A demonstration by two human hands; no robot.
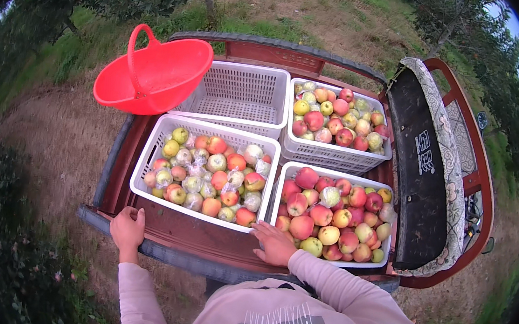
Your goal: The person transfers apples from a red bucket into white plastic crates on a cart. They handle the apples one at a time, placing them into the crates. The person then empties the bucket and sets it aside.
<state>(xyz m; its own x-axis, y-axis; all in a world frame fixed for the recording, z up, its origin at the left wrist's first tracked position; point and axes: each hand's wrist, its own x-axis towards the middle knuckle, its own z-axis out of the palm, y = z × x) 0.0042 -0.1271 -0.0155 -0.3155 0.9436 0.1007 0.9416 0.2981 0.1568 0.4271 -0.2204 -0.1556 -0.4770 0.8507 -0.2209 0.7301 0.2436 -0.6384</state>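
My left hand [128, 229] hovers by the front left edge of the cart bed, its fingers loosely bent and apart, with nothing visible in them. My right hand [274, 244] is open, its fingertips at the front right corner of the near left white crate [199, 214]. That crate holds red, green and yellow apples [211, 207], several of them wrapped in clear plastic. Just right of my right hand stands another white crate [382, 265] full of mostly bare apples [328, 235].
Behind are an empty white crate [238, 121] and a stacked crate [337, 153] of mixed apples. A red handled basket [153, 79] rests tilted on the back left corner. The cart's padded seat back [426, 162] rises at the right. Trees and grass surround the cart [199, 245].
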